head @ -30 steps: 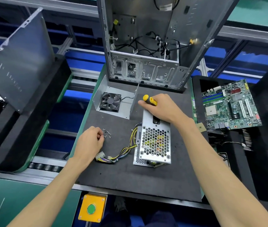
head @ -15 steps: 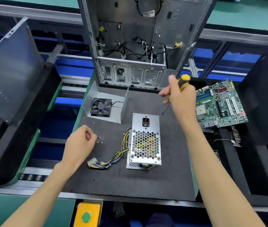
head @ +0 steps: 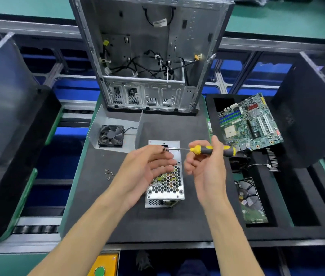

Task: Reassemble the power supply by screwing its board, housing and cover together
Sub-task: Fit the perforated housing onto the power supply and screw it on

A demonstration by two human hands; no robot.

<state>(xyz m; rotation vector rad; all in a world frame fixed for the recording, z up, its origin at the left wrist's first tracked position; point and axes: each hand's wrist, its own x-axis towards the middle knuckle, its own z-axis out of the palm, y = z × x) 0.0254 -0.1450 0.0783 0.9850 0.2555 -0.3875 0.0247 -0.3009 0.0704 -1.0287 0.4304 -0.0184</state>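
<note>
From the head camera, the power supply [head: 165,186] lies flat on the black mat [head: 157,226] at the centre of the view, its honeycomb-vented face turned up. Both hands hover above it.

The right hand [head: 205,166] grips a screwdriver [head: 207,150] with a yellow and black handle, fingers curled round the handle. The tool lies almost level, its shaft pointing toward 9 o'clock. At the tip sits a small dark screw [head: 164,149], and the left hand [head: 147,166] pinches it there between thumb and forefinger, palm turned up, the other fingers loosely spread over the upper part of the power supply.

At 9 o'clock from the power supply, a few loose screws [head: 109,174] lie on the mat. Toward 11 o'clock stands a bent metal cover [head: 116,120] with a black fan [head: 111,135] in it. At 12 o'clock an open computer case [head: 149,56] stands upright at the far edge of the mat, with black cables inside.

At 2 o'clock a green motherboard [head: 251,122] leans in a black foam tray [head: 277,196], and at 4 o'clock a hard drive [head: 252,202] lies in the same tray. A grey side panel [head: 4,100] leans at 9 o'clock far left. At 6 o'clock, below the mat, is a yellow box with a green button [head: 100,270].
</note>
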